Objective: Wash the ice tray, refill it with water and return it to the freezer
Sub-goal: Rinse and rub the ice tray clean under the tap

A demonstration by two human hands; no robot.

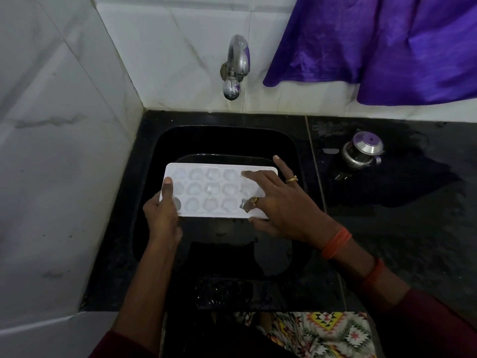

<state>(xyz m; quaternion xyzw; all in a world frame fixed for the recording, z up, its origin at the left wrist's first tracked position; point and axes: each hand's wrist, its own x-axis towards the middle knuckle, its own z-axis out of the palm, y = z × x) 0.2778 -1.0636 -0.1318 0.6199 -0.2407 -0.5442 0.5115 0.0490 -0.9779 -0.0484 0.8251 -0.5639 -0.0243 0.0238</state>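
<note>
The fingers of my left hand (161, 215) are hidden under the tray (206, 192), and my right hand (273, 202) covers its right end. I cannot tell whether the cells hold water. The tray is level over the sink (222, 140), below the tap (236, 65), between my two hands. My left hand grips the left end, thumb on top at the rim. My right hand spreads wide on top, forefinger across the far cells and thumb along the near edge, pinching that end.
</note>
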